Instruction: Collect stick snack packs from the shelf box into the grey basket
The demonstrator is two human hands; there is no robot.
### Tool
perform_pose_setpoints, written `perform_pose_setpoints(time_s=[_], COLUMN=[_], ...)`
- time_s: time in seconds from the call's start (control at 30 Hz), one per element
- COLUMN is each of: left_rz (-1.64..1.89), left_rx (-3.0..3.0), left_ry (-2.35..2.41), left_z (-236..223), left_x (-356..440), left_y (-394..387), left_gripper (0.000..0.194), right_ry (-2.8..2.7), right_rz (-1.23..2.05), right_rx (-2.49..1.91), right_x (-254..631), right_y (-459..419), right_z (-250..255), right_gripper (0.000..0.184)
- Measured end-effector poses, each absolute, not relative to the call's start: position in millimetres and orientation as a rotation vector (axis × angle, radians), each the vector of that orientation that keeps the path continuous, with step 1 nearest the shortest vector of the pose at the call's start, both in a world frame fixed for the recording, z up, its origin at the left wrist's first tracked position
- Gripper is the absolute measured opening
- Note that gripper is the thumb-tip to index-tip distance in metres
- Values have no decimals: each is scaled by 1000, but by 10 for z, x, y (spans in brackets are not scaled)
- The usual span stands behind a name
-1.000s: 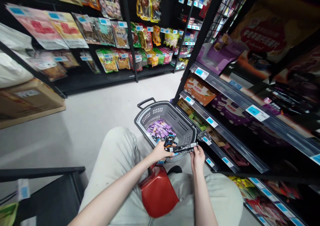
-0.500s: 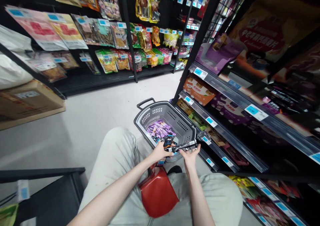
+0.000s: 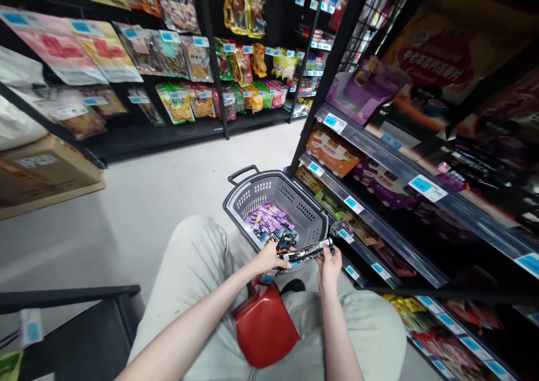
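Note:
Between my two hands, over the near rim of a grey shopping basket (image 3: 302, 193), is a bundle of long black stick packets (image 3: 307, 252). My left hand (image 3: 270, 256) grips the bundle's left end, where a black sachet (image 3: 286, 241) with an orange edge sticks up. At the right end, my right hand (image 3: 329, 264) pinches the packets with its fingers. Purple stick packets (image 3: 269, 217) lie heaped inside the basket, with darker ones beside them. The print on the held packets is too small to read.
A shelf unit (image 3: 370, 212) with boxed goods and price tags stands close on the right. Across the aisle is a black rack (image 3: 168, 134) of bagged snacks. A cardboard box (image 3: 50, 173) sits at left. A red pouch-like object (image 3: 266, 327) lies between my knees.
My right hand has shifted slightly right and down, its fingers now closed around the right end of the black packets. My left hand stays almost in place. The view has drifted slightly.

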State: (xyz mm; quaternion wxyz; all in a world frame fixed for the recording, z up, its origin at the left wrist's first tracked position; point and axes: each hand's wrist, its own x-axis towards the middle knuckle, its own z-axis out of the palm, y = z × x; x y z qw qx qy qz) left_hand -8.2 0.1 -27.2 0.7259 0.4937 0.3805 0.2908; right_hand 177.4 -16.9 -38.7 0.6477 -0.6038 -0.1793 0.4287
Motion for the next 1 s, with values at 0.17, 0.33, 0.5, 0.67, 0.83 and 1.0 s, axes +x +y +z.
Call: perform_pose_setpoints(time_s=[0.17, 0.33, 0.5, 0.67, 0.83, 1.0], left_rz=[620, 626, 641, 705, 775, 756], left_rx=[1038, 969, 945, 1029, 1242, 1308], left_ry=[795, 792, 850, 891, 989, 1012], left_z=[-289, -233, -209, -258, -277, -300], left_x=[-94, -101, -85, -56, -58, -57], left_y=[5, -4, -15, -1, 35, 41], left_gripper=[53, 52, 52, 50, 39, 35], right_ry=[-411, -426, -564, -681, -789, -824], right_rz=[974, 923, 800, 980, 1190, 1252], right_rx=[-1398, -1425, -1467, -1366, -1292, -1318], right_x=[1887, 1884, 1730, 1476, 1312, 1320], right_y=[-177, -159, -144, -210, -270, -269], right_z=[-375, -398, -409, -402, -415, -401], right_gripper=[26, 31, 54, 57, 46, 38])
